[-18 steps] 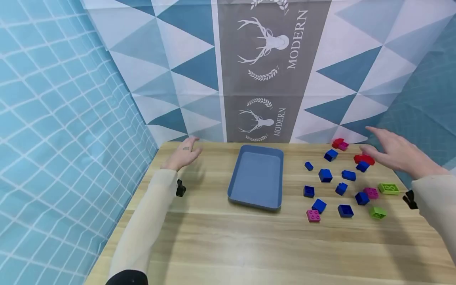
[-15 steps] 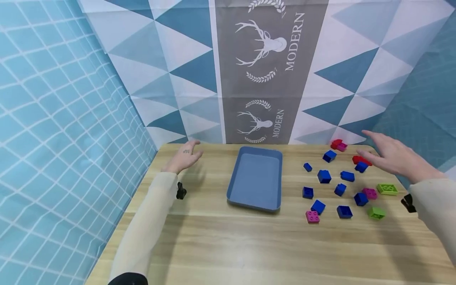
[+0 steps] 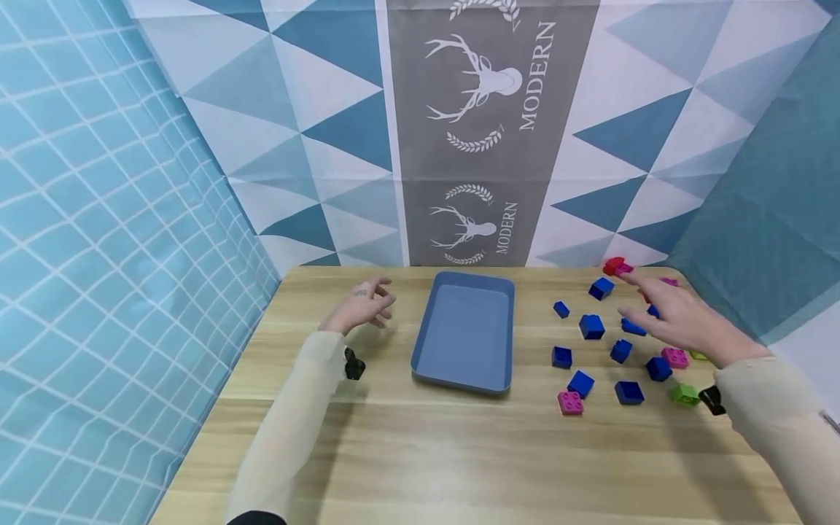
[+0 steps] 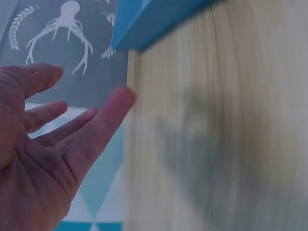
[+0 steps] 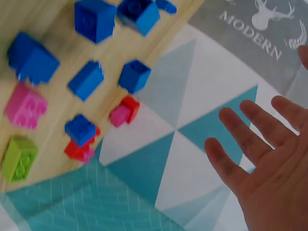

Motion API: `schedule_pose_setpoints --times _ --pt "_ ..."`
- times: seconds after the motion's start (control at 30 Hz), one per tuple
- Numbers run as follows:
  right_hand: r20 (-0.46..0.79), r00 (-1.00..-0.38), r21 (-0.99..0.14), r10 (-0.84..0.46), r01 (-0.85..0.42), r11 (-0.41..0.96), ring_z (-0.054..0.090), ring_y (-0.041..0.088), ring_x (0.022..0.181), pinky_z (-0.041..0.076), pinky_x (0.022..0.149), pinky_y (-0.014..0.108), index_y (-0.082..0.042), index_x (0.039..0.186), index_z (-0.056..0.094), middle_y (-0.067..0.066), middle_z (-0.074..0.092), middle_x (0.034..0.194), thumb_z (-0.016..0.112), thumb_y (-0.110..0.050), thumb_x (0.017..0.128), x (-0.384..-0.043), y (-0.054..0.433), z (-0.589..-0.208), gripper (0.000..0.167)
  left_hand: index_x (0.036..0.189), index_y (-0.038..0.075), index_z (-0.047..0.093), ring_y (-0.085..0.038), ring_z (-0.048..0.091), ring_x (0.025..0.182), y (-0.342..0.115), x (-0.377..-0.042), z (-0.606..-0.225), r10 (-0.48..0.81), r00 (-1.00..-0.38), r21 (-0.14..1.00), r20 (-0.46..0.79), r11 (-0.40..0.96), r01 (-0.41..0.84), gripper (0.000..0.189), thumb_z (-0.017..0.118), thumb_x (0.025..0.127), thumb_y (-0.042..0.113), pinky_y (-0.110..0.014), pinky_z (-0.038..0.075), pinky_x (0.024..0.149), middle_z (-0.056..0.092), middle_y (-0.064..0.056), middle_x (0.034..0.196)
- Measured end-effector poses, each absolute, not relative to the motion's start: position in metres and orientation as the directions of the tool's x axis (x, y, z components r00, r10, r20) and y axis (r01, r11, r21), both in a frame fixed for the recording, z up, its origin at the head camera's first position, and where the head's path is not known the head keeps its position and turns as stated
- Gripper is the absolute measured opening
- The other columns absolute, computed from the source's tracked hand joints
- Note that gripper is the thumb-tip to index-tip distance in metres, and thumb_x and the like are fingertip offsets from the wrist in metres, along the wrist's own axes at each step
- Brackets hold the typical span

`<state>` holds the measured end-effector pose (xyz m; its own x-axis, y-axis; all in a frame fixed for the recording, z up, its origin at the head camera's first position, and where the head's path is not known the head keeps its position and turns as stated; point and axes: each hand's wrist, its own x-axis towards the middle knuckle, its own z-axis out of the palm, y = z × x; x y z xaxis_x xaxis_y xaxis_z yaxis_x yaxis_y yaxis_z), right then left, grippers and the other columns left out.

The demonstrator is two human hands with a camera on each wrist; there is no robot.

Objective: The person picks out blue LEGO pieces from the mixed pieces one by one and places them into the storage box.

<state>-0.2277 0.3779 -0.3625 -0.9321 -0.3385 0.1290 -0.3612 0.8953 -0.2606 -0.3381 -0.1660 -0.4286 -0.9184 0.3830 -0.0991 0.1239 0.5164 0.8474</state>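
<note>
My left hand (image 3: 361,304) hovers over the table left of a blue-grey tray (image 3: 462,332), its fingers loosely bent around nothing. In the left wrist view the tray's edge (image 4: 159,21) appears beyond that hand's fingers (image 4: 91,139). On the right, my right hand (image 3: 682,317) hangs above scattered toy building bricks, fingers extended and holding nothing. Blue bricks (image 3: 591,327) make up most of the group. A pink brick (image 3: 570,403) lies at the front, a green brick (image 3: 685,394) at the right. The right wrist view shows a blue brick on red pieces (image 5: 81,129).
The wooden table (image 3: 420,452) meets a patterned cloth (image 3: 354,131) at its back edge. A blue checked cloth (image 3: 98,240) hangs along the left side. At the back right, a small red and pink pair of bricks (image 3: 615,267) lies near the table's edge.
My right hand has moved left, further over the bricks, and now covers some of them. My left hand has shifted right, nearer the tray, and its fingers hang lower. The view has shifted slightly.
</note>
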Motion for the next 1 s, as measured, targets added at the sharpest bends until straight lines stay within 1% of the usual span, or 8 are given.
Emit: schedule_pose_setpoints --times 0.07,0.13,0.33,0.47,0.57,0.63,0.8,1.0 --pt "0.142 -0.92 -0.273 -0.365 -0.391 0.879 0.054 0.052 0.123 0.047 0.095 0.076 0.004 0.153 0.036 0.033 0.046 0.148 0.063 -0.033 0.101 -0.23 0.373 -0.368 0.07 0.157 0.004 0.028 -0.048 0.067 0.107 -0.156 -0.338 -0.436 0.403 -0.908 0.89 -0.117 0.447 0.084 0.058 0.052 0.107 0.019 -0.046 0.066 0.076 0.045 -0.029 0.144" --pt "0.129 -0.917 -0.288 -0.376 -0.398 0.871 0.056 0.05 0.121 0.05 0.093 0.073 0.005 0.152 0.037 0.032 0.048 0.146 0.064 -0.032 0.101 -0.231 0.368 -0.373 0.069 0.157 0.004 0.028 -0.046 0.068 0.105 -0.146 -0.339 -0.445 0.416 -0.9 0.91 -0.13 0.411 0.058 0.058 0.053 0.107 0.019 -0.046 0.066 0.076 0.045 -0.03 0.144" --pt "0.07 -0.922 -0.309 -0.381 -0.383 0.871 0.059 0.045 0.119 0.057 0.089 0.065 0.001 0.152 0.04 0.028 0.05 0.147 0.064 -0.037 0.1 -0.236 0.352 -0.392 0.068 0.156 0.01 0.036 -0.033 0.071 0.092 -0.124 -0.341 -0.465 0.399 -0.905 0.912 -0.15 0.41 0.03 0.053 0.054 0.106 0.018 -0.04 0.067 0.068 0.049 -0.027 0.14" --pt "0.073 -0.915 -0.305 -0.397 -0.399 0.865 0.064 0.043 0.114 0.059 0.086 0.063 -0.002 0.152 0.041 0.026 0.055 0.143 0.065 -0.038 0.1 -0.24 0.345 -0.402 0.068 0.156 0.014 0.036 -0.033 0.068 0.092 -0.117 -0.343 -0.472 0.396 -0.9 0.92 -0.183 0.392 -0.015 0.052 0.053 0.107 0.017 -0.04 0.067 0.068 0.049 -0.026 0.139" --pt "0.1 -0.905 -0.304 -0.413 -0.423 0.854 0.066 0.041 0.11 0.059 0.086 0.063 -0.003 0.15 0.044 0.025 0.06 0.137 0.066 -0.037 0.099 -0.241 0.342 -0.41 0.065 0.157 0.016 0.034 -0.033 0.068 0.093 -0.112 -0.342 -0.474 0.399 -0.897 0.912 -0.191 0.411 -0.011 0.054 0.054 0.106 0.014 -0.04 0.067 0.066 0.05 -0.028 0.138" --pt "0.114 -0.903 -0.321 -0.415 -0.428 0.845 0.065 0.043 0.111 0.058 0.087 0.064 -0.003 0.149 0.045 0.025 0.061 0.136 0.066 -0.037 0.1 -0.24 0.341 -0.417 0.063 0.158 0.015 0.032 -0.034 0.068 0.093 -0.108 -0.34 -0.475 0.405 -0.894 0.903 -0.193 0.43 0.0 0.057 0.054 0.105 0.012 -0.039 0.066 0.064 0.05 -0.029 0.139" --pt "0.129 -0.903 -0.39 -0.41 -0.427 0.816 0.062 0.046 0.117 0.056 0.091 0.066 -0.001 0.148 0.046 0.027 0.056 0.141 0.065 -0.031 0.101 -0.237 0.336 -0.434 0.059 0.16 0.012 0.029 -0.033 0.07 0.09 -0.102 -0.337 -0.475 0.42 -0.881 0.887 -0.218 0.461 0.001 0.061 0.054 0.105 0.01 -0.038 0.066 0.063 0.048 -0.03 0.144" --pt "0.167 -0.891 -0.457 -0.423 -0.45 0.767 0.067 0.043 0.11 0.06 0.085 0.062 0.0 0.147 0.047 0.028 0.06 0.137 0.068 -0.021 0.099 -0.242 0.326 -0.445 0.056 0.162 0.015 0.026 -0.033 0.07 0.095 -0.102 -0.338 -0.47 0.437 -0.865 0.909 -0.245 0.413 -0.049 0.065 0.055 0.104 0.008 -0.041 0.067 0.066 0.045 -0.029 0.148"
